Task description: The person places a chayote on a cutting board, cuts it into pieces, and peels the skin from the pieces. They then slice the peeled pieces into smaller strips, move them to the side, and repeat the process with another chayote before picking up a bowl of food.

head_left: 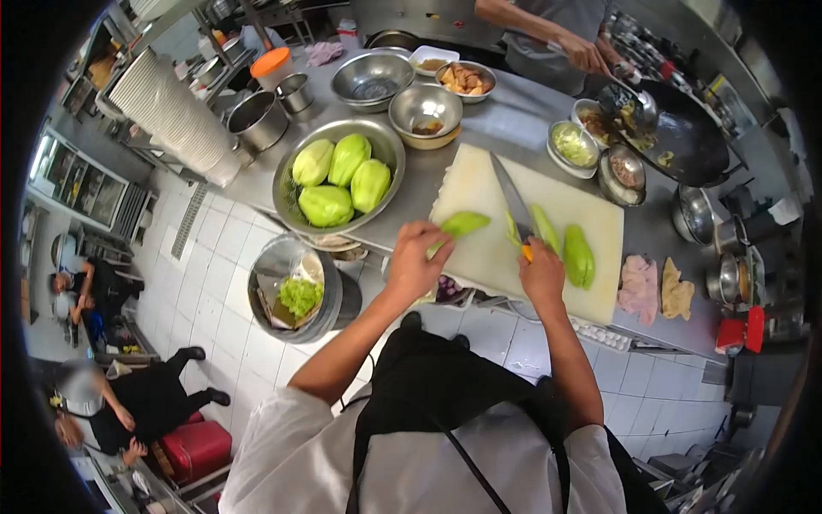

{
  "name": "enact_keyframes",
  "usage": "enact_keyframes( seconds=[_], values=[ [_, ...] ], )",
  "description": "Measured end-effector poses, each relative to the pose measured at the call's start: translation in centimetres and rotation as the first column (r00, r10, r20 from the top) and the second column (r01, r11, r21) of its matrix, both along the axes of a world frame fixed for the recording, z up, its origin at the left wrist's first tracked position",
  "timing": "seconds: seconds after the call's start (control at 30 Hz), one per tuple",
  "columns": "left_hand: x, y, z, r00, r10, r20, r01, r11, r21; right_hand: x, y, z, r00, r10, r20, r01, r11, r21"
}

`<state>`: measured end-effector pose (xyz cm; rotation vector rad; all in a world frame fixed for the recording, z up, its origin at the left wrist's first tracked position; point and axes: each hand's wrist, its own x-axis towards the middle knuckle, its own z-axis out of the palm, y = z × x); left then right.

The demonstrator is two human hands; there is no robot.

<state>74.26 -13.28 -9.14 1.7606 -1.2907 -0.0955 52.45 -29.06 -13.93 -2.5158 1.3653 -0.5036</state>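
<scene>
My right hand point(542, 276) is wrapped round the orange handle of a kitchen knife point(514, 195), its blade pointing away across the white cutting board point(591, 210). Pinched in the fingers of my left hand point(418, 261) is the near end of a green chayote piece point(465, 224) at the board's left side. More cut chayote lies right of the blade: a long piece point(545, 228) close to it and a larger half point(579, 257) farther right. Whole chayotes point(326, 206) fill a metal colander point(285, 214) left of the board.
Metal bowls point(425, 104) stand behind the board. A bowl of shredded greens point(574, 144) and other bowls sit at its far right. There, a co-worker's hand point(586, 56) is over a wok point(685, 137). Cloths point(639, 287) lie right; a waste bin point(265, 257) stands below left.
</scene>
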Motion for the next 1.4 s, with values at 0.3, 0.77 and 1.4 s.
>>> enact_keyframes(
  seconds=[0.3,0.77,1.4],
  values=[
    [5.1,5.7,-0.2,0.947,0.041,-0.319,-0.01,0.995,0.097,2.6,-3.1,5.3,0.993,-0.056,-0.105,0.065,0.994,0.084],
    [5.8,5.8,0.1,0.896,-0.002,-0.445,0.056,0.992,0.11,7.8,-8.8,6.6,0.986,-0.013,0.169,-0.014,0.987,0.162],
    [-0.5,3.5,-1.5,0.883,0.179,-0.435,-0.094,0.973,0.211,-2.5,-21.2,1.9,0.79,-0.379,0.482,0.161,0.887,0.433]
  ],
)
